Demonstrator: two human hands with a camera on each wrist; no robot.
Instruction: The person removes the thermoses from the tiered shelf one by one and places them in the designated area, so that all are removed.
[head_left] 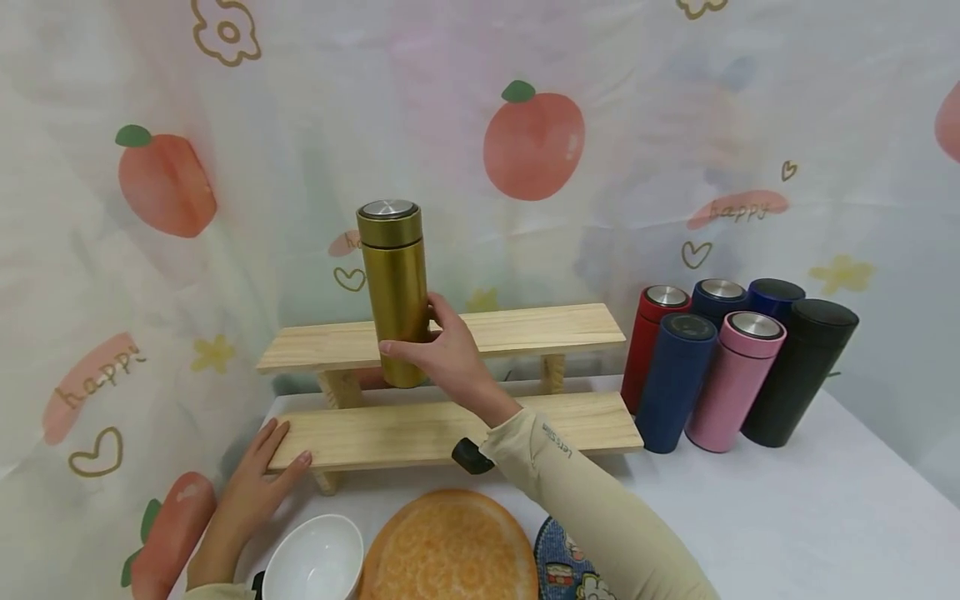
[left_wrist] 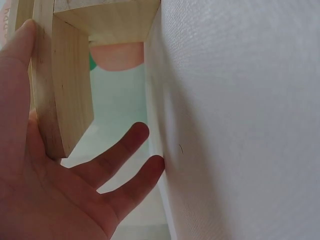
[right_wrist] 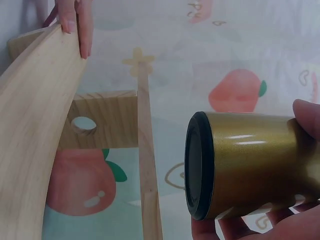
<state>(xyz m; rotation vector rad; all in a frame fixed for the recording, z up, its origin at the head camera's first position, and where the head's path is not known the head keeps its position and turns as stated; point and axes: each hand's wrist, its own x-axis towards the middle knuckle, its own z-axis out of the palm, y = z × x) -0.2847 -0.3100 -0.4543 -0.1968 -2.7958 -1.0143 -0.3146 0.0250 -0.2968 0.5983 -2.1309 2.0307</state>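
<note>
— What did the right hand (head_left: 448, 354) have hold of when you looked over?

— A gold flask (head_left: 395, 290), upright, lid on top. The fingers were curled round its lower part, thumb on the near side, and its base sat level with the upper plank (head_left: 517, 327) of a two-step wooden rack, towards that plank's left end. From where I stood I couldn't quite tell whether the bottom was touching the wood or held just clear of it.

— And the other hand?

— The left hand (head_left: 255, 479) lay flat, fingers straight, on the left end of the lower plank (head_left: 390, 433), below and to the left of the grip, holding nothing.

— Anything else near?

— Well off to the right of the grip stood a cluster of flasks (head_left: 731, 367), red, blue, pink and black. Nearer the person than the hands lay a white bowl (head_left: 315, 560) and an orange-patterned plate (head_left: 448, 550).
</note>
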